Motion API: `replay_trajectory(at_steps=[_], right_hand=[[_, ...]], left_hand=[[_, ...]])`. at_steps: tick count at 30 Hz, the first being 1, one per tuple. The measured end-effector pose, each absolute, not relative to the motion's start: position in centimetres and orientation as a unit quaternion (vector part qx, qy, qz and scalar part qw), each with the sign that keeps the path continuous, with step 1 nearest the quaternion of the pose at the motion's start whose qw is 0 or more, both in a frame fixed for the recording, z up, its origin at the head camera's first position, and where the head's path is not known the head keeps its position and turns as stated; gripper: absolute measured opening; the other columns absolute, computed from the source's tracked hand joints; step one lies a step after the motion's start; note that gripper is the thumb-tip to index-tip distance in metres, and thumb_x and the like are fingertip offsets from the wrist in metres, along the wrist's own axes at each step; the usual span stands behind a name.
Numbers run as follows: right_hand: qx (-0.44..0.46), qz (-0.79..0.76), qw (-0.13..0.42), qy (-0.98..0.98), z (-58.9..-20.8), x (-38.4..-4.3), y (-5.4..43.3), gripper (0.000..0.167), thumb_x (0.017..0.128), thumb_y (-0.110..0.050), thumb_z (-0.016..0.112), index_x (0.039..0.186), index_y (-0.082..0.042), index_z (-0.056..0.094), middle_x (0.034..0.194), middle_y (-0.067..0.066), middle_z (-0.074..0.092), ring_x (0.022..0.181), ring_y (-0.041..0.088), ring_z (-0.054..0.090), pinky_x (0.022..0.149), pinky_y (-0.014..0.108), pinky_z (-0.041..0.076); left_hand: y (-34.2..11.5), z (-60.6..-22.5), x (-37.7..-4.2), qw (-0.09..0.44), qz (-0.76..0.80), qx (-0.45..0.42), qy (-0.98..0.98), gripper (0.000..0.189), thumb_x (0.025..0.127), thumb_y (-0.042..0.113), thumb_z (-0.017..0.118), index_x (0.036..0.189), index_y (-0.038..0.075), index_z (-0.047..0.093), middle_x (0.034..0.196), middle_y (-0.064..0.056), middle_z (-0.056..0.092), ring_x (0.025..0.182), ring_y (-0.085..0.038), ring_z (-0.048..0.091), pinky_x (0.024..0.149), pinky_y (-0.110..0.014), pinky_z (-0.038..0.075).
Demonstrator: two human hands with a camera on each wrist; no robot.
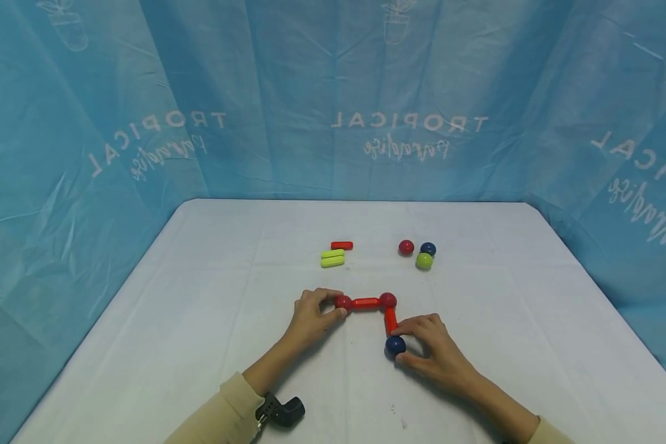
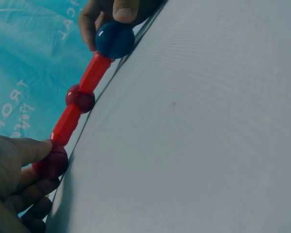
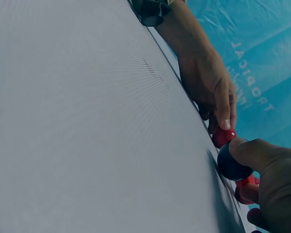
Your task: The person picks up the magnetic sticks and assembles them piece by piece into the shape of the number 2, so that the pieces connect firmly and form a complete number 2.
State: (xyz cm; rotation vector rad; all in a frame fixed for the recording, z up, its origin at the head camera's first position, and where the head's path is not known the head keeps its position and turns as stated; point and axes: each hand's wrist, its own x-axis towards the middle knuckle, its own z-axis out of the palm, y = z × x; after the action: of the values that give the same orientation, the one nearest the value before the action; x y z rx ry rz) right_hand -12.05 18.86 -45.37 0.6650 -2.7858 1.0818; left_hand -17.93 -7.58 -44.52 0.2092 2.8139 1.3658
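Note:
An L-shaped chain of toy balls and rods lies on the white table. Its left end is a red ball [image 1: 343, 303], joined by a red rod [image 1: 365, 303] to a second red ball [image 1: 388, 300] at the corner. From there another red rod [image 1: 391, 321] runs toward the front and ends in a dark blue ball [image 1: 395, 345]. My left hand [image 1: 312, 317] pinches the left red ball between thumb and fingers. With thumb and fingertips my right hand [image 1: 435, 351] grips the blue ball, also seen past the right thumb in the right wrist view.
Behind the chain lie a loose red rod [image 1: 341, 245] and two yellow-green rods [image 1: 333, 258]. Right of them sit a red ball [image 1: 406, 247], a blue ball [image 1: 428, 248] and a green ball [image 1: 424, 261]. A blue curtain [image 1: 333, 166] surrounds the table's back and sides.

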Motion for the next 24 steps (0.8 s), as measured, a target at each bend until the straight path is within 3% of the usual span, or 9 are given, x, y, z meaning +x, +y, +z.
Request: replay_trajectory(at_steps=[24], right_hand=[[0.204,0.373,0.040,-0.904,-45.24,-12.06,18.71,0.044,0.074,-0.025,0.079,0.114,-0.036,0.063,0.106,-0.021,0.057,0.102,0.002,0.037,0.083,0.028,0.041]], left_hand=[[-7.46,-43.95,-18.22,0.009,0.434,0.076,0.898,0.034,0.083,0.024,0.070,0.116,0.015,0.065,0.115,-0.002,0.064,0.103,-0.018,0.044,0.087,-0.038,0.031]])
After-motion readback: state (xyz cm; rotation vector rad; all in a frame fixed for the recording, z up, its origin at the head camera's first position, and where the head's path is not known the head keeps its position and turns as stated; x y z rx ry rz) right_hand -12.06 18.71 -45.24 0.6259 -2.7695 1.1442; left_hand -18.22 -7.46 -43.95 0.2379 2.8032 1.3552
